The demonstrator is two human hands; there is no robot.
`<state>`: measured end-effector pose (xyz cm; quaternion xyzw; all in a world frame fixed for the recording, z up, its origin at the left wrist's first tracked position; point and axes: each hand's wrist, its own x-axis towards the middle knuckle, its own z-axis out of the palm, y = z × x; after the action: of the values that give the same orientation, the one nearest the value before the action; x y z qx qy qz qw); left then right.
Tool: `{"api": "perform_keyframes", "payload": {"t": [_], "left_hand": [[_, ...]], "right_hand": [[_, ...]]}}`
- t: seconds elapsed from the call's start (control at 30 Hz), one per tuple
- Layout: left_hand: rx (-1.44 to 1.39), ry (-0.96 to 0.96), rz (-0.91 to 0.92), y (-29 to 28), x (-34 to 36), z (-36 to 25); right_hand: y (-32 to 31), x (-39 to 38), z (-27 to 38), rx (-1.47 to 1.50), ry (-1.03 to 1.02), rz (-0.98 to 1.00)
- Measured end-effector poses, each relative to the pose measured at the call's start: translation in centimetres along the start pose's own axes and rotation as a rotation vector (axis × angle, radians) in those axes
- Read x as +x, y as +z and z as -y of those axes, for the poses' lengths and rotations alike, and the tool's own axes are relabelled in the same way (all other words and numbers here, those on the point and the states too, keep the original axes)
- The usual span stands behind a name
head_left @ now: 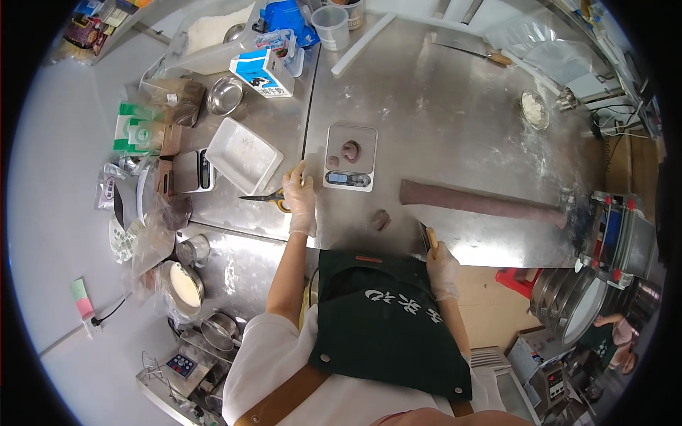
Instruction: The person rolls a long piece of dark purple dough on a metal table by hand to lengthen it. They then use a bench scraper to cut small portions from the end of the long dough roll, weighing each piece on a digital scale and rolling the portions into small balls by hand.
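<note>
- Purple-brown dough strip [483, 203] lies across the steel table [426, 106], right of the white scale [366, 162]
- Scale bears two dough pieces [350, 150], the larger one farther right
- Loose dough lump [381, 220] sits nearer than the scale, left of the strip
- Right hand [442, 270], gloved: closed around a yellow-handled tool [432, 242] by the near edge
- Left hand [299, 200], gloved: beside the scissors [264, 198], left of the scale; cannot tell whether its fingers hold anything
- White tray [244, 155] lies farther left
</note>
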<state>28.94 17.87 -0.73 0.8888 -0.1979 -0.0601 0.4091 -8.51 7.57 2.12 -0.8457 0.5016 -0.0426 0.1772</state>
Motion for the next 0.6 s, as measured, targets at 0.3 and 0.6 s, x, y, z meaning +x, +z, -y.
{"api": "perform_keyframes", "payload": {"t": [0.3,0.6], "left_hand": [[-0.066,-0.082,0.018,-1.1,-0.1,-0.1],[-0.079,-0.031,-0.007,-0.9,0.3,0.7]], "right_hand": [[0.2,0.2,-0.2,-0.017,0.031,0.058],[0.4,0.1,-0.1,-0.007,0.048,0.066]]}}
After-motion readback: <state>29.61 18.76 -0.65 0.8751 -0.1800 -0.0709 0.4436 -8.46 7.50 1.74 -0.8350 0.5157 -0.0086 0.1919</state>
